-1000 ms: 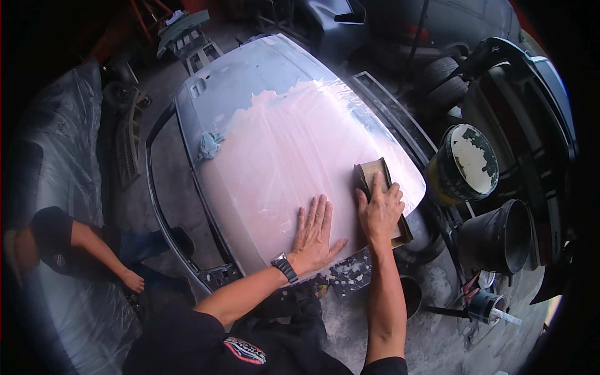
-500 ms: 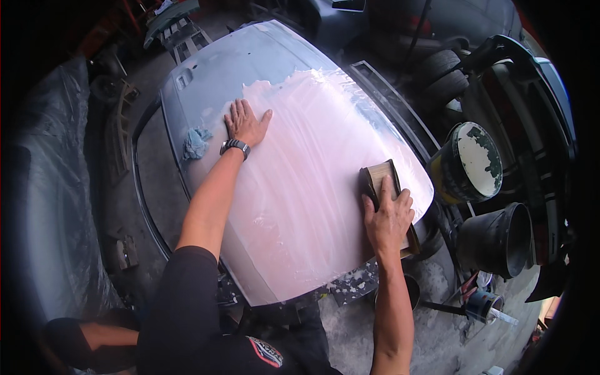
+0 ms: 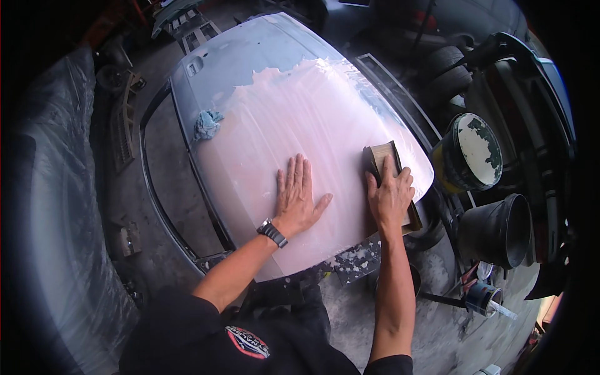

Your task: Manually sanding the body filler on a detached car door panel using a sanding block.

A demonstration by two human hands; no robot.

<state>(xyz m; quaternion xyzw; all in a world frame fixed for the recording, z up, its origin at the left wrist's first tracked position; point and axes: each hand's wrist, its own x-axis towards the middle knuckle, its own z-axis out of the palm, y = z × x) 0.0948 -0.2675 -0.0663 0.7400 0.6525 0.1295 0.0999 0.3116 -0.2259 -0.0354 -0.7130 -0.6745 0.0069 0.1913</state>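
Observation:
A car door [image 3: 219, 56] lies flat before me, its outer skin blue-grey at the far end and covered with smooth pinkish filler [image 3: 250, 150] over the nearer part. My left hand [image 3: 296, 197], with a watch on its wrist, rests palm down on the filler, fingers stretched out. My right hand [image 3: 391, 194] grips a long wooden sanding block [image 3: 384, 152] wrapped in dark sandpaper, at the door's right edge. Part of the block is hidden under that hand. A crumpled blue cloth [image 3: 207, 124] lies on the door's left side, by the window frame.
To the right stand a bucket with a whitish, flaking lid [image 3: 480, 150], a black bucket [image 3: 497, 231] and a small can [image 3: 484, 299] with a stick in it. Tyres [image 3: 447, 72] lie farther back. Plastic sheeting [image 3: 56, 206] drapes something large at left.
My left hand has slid nearer and to the right across the filler. The right hand stays on the sanding block in nearly the same place. The view has shifted slightly.

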